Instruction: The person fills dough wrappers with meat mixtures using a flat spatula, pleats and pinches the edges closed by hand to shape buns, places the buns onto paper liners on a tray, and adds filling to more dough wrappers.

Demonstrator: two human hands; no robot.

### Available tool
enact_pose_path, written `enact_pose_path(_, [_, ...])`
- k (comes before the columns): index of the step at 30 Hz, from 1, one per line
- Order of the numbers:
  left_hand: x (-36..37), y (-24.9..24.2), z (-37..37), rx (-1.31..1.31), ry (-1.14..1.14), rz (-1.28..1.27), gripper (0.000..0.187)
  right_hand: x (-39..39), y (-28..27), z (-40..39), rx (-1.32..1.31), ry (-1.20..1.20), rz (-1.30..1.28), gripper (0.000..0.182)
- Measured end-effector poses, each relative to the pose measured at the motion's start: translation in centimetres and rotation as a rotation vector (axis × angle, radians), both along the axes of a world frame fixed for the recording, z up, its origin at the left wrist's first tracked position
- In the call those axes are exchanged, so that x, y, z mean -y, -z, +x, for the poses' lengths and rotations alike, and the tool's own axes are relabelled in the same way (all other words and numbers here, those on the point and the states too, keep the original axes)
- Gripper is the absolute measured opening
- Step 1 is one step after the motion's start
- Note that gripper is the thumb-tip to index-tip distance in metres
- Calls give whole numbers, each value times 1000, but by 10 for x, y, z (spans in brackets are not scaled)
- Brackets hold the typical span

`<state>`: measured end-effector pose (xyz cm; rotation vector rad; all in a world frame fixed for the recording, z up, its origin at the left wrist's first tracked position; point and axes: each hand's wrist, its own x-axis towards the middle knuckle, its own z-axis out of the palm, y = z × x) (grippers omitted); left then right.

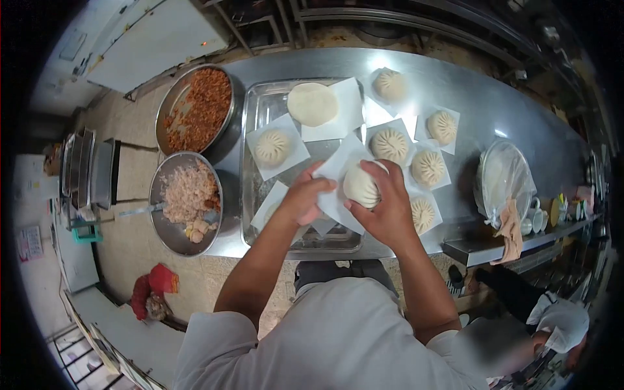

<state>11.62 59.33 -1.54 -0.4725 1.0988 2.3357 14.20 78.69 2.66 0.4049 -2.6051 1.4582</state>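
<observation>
Over the metal tray (246, 221), my right hand (392, 211) curls its fingers around a pleated bun (359, 184). My left hand (303, 196) pinches the edge of a white paper square (333, 198), which lies under or against the bun; whether they touch cannot be made out. A flat round dough wrapper (313, 104) rests partly on paper at the tray's far side. Another pleated bun (272, 147) sits on its own paper in the tray. Nearest my right hand are a bun (389, 144) and another bun (422, 214), both on paper.
Left of the tray stand a bowl of reddish-brown filling (203, 107) and a bowl of pale minced filling (185, 195) with a utensil handle. A plastic-covered container (504, 175) and a cloth (509, 227) are at the right. Another person (559, 318) is at the lower right.
</observation>
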Motion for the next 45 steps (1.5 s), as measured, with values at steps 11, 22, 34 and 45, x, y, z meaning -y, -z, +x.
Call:
enact_pose_path(11, [42,77,-38,-134,-340,-215,44,85,67,-89,221,-125,623,73])
enact_pose_path(22, [83,50,-16,-110,-246,-249,44,-4,58,-58,607,130,63,92])
enact_pose_path(34, [32,106,-53,-163,-105,-319,63,73,103,-124,231,-442,664,86])
enact_pose_path(45, [44,79,-71,-315,-9,-640,60,56,102,-147,137,-498,371,75])
